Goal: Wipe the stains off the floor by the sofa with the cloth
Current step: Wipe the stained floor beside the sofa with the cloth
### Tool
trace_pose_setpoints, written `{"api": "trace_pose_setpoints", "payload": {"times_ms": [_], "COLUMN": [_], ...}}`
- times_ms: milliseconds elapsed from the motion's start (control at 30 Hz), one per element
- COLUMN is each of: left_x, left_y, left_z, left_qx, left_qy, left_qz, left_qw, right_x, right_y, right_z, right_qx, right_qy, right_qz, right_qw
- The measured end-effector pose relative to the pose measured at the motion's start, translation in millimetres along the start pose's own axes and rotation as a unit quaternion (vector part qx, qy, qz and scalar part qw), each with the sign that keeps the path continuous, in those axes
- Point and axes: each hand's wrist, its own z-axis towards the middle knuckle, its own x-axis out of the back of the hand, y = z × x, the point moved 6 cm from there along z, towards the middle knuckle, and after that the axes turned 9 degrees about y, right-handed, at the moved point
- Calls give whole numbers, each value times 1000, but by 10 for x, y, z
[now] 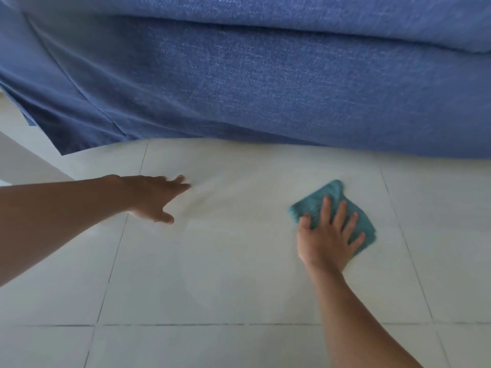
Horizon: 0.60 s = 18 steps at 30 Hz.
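A teal cloth [321, 197] lies folded flat on the pale tiled floor [225, 274], right of centre. My right hand [328, 235] presses down on it with fingers spread, covering its near half. My left hand [154, 197] reaches out to the left with fingers apart, holding nothing, fingertips at or just above the floor. The blue sofa [252, 81] fills the upper half of the view, its base meeting the floor just beyond both hands. No clear stain shows on the tiles; the picture is slightly blurred.
Dark grout lines cross the floor between large tiles. At the far left a pale edge [24, 160] of wall or furniture stands beside the sofa's corner. The sofa's fabric hangs down to the floor.
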Motion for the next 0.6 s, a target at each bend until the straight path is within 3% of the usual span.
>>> {"api": "trace_pose_setpoints", "payload": {"times_ms": [133, 300, 600], "left_x": [-5, -207, -691], "left_y": [-25, -97, -277], "left_z": [-25, -152, -657], "left_qx": [-7, -27, 24], "left_qy": [20, 82, 188], "left_qz": [-43, -24, -86], "left_qw": [999, 996, 978], "right_x": [15, -51, -375], "right_y": [141, -282, -1740], "right_z": [186, 325, -80], "right_qx": [-33, -6, 226], "right_qy": [-23, -38, -89], "right_qz": [-25, -33, -31], "right_qw": [999, 999, 970]}}
